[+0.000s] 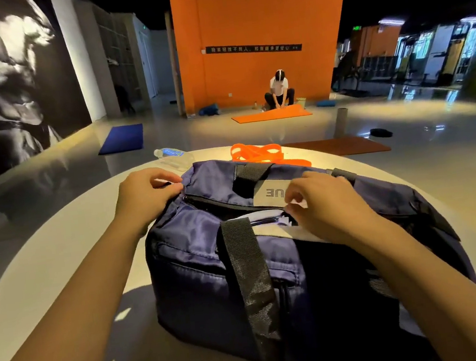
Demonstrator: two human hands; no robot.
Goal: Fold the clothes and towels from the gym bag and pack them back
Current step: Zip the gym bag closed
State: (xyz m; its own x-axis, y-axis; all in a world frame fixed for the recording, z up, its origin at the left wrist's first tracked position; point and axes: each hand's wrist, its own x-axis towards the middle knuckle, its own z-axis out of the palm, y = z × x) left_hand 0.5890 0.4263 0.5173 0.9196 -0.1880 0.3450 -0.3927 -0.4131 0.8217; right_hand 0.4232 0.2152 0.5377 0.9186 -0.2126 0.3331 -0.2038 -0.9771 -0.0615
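A big round white table fills the near part of the room, and your navy gym bag sits on it, right in front of you. The bag takes up most of the near right side of the table. Its top zipper is partly open, and a bit of pale cloth peeks out of the gap.

Both your arms reach out over the bag. Your left hand is at the far left end of the bag, with its fingers curled and pinching the cloth by the end of the zipper. Your right hand is over the middle of the top, with fingers and thumb pinched together at the zipper opening. The zipper pull itself is too small to see, so it is hard to tell just what they nip.

A black strap hangs down the near side of the bag. Behind the bag lie orange bands, touching its far edge. A clear water bottle lies on the far left of the table, near your left hand.

Far off, a person sits by an orange mat on the floor.
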